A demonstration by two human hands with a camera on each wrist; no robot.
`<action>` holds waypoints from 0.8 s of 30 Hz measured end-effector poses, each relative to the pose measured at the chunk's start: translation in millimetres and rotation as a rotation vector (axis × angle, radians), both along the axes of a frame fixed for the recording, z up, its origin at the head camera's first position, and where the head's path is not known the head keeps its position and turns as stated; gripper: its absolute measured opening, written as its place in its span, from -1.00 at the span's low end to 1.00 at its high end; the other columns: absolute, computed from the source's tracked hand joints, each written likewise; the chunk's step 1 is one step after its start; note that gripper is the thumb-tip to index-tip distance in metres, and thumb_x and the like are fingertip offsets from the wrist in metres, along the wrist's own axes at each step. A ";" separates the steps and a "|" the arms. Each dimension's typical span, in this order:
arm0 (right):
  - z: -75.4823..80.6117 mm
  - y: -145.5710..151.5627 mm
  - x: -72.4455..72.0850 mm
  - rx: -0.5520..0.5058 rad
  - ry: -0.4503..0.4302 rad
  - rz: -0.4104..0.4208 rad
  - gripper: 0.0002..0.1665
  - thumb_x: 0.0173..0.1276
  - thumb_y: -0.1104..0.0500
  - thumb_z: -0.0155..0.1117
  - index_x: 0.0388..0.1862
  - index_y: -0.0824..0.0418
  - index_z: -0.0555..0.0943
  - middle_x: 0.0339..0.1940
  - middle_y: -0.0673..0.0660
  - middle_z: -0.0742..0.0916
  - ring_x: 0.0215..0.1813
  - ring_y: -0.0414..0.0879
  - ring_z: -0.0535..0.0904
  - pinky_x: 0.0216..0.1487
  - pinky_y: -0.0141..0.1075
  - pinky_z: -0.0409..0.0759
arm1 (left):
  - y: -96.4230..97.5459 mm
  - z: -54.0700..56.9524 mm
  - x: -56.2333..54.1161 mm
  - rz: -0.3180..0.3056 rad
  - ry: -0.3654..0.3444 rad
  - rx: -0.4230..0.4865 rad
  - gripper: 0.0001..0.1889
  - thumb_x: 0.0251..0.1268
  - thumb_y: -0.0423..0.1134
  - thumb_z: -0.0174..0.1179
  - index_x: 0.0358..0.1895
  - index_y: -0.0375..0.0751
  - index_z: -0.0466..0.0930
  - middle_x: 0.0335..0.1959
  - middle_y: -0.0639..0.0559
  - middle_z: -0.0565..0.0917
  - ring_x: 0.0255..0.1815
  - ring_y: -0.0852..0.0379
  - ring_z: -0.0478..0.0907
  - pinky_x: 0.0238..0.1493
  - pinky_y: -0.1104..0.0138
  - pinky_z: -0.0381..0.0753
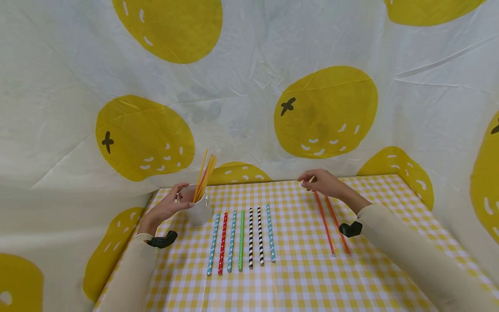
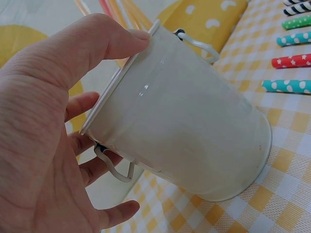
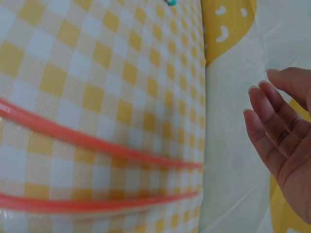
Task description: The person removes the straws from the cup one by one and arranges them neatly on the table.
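Observation:
My left hand (image 1: pixel 168 209) holds a white metal bucket (image 1: pixel 200 213) by its rim, thumb over the near edge and fingers spread round the far side in the left wrist view. Several yellow-orange straws (image 1: pixel 208 175) and a reddish one lean inside the bucket, which stands tilted in that view. Above the far part of the table, my right hand (image 1: pixel 320 181) hovers with loosely bent fingers and nothing in them. Below it two coral-red straws (image 1: pixel 324 223) lie side by side, apart from the hand.
Between the hands lies a row of patterned paper straws: blue dotted (image 1: pixel 213 245), red (image 1: pixel 223 242), green (image 1: pixel 241 240) and black-striped (image 1: pixel 251 238). A yellow checked cloth (image 1: pixel 300 281) covers the table. A white curtain with yellow fruit prints (image 1: pixel 234 130) hangs behind its back edge.

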State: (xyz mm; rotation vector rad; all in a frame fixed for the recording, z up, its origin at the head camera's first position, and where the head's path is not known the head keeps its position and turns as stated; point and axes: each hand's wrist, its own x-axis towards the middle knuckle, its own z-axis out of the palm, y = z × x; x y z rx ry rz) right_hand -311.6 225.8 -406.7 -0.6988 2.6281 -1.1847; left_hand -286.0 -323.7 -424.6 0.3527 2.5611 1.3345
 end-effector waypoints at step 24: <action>29.9 -93.3 -14.8 -0.067 0.034 0.119 -0.72 0.56 0.17 0.21 0.17 0.14 0.67 -0.08 0.14 0.71 -0.18 -0.09 0.68 -0.03 -0.07 0.67 | 0.6 2.3 0.5 -0.007 -0.021 0.003 -0.15 0.42 -0.15 0.29 0.60 -0.14 -0.05 0.06 -0.26 0.17 0.11 -0.17 0.14 -0.02 -0.03 0.23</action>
